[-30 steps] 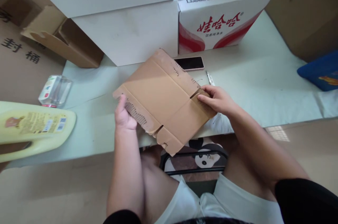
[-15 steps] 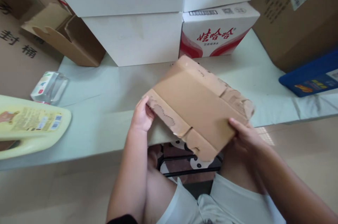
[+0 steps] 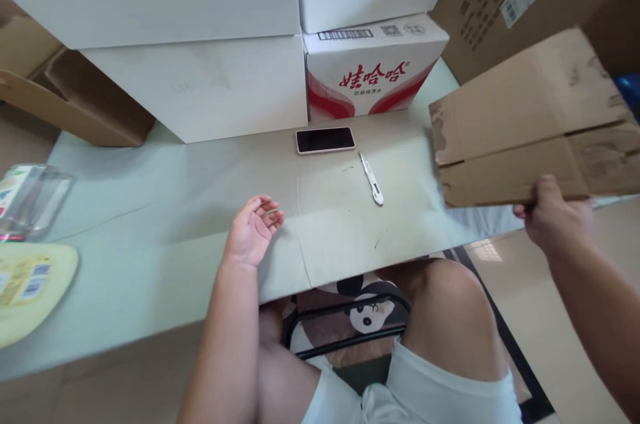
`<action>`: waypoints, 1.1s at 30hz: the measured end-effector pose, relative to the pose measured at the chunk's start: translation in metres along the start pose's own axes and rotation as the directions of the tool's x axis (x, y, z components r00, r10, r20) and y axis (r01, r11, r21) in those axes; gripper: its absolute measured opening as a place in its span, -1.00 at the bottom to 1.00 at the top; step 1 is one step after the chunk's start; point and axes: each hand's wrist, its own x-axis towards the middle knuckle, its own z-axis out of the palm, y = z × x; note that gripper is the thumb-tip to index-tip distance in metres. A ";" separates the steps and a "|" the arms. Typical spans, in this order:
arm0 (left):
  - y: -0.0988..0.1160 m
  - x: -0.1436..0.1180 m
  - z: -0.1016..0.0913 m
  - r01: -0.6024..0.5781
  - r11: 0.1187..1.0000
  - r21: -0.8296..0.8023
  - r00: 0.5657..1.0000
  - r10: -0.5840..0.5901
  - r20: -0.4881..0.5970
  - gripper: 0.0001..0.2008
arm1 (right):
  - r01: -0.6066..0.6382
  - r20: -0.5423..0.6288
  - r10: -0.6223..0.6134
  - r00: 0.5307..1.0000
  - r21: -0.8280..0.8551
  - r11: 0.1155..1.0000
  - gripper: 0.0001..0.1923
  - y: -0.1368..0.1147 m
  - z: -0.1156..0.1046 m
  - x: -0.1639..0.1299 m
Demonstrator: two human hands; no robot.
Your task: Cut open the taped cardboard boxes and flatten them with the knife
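My right hand (image 3: 555, 219) grips the lower edge of a flattened brown cardboard box (image 3: 530, 121) and holds it in the air off the table's right side. My left hand (image 3: 253, 231) rests palm up on the pale green table (image 3: 165, 211), fingers loosely curled and holding nothing. A black phone (image 3: 325, 140) in a pink case lies face up at the table's middle, and a small white utility knife (image 3: 372, 178) lies just to its right.
Stacked white boxes (image 3: 200, 87) and a red-and-white carton (image 3: 373, 67) line the table's back. An open brown box (image 3: 65, 104) sits back left, a clear plastic pack (image 3: 27, 201) and a yellow bottle (image 3: 30, 287) at the left edge. A panda-print stool (image 3: 363, 314) stands under the table.
The flattened cardboard has swung from the table's middle out to the right in my right hand alone. My left hand let go of it and now lies on the table. Phone and knife are uncovered.
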 end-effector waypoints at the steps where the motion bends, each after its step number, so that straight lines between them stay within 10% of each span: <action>1: 0.000 0.001 0.003 0.002 1.000 -0.003 1.000 -0.002 -0.006 -0.90 | 0.052 -0.047 -0.052 0.998 0.006 0.999 -0.57 -0.009 0.012 0.019; 9: 0.005 0.006 0.015 0.013 1.000 -0.021 1.000 -0.013 -0.019 -0.90 | 0.162 0.379 0.006 0.925 -0.409 0.898 -0.78 -0.067 0.128 0.137; 19: 0.020 -0.014 0.002 -0.073 0.983 -0.169 0.994 0.058 -0.090 -0.85 | 0.627 0.730 0.048 0.682 -0.617 0.475 -0.66 -0.083 0.182 0.077; 21: 0.024 -0.021 -0.004 -0.096 0.973 -0.210 0.992 0.076 -0.105 -0.81 | 0.744 0.825 0.026 0.564 -0.522 0.418 -0.63 -0.102 0.202 0.042; 27: 0.039 -0.036 -0.026 -0.134 0.924 -0.359 0.984 0.082 -0.156 -0.80 | 0.976 0.983 -0.183 -0.004 0.043 0.212 -0.61 -0.163 0.302 -0.114; 33: 0.057 -0.035 -0.043 -0.147 0.856 -0.495 0.983 0.070 -0.170 -0.78 | 0.896 0.827 -0.481 -0.292 0.412 0.164 -0.60 -0.225 0.431 -0.267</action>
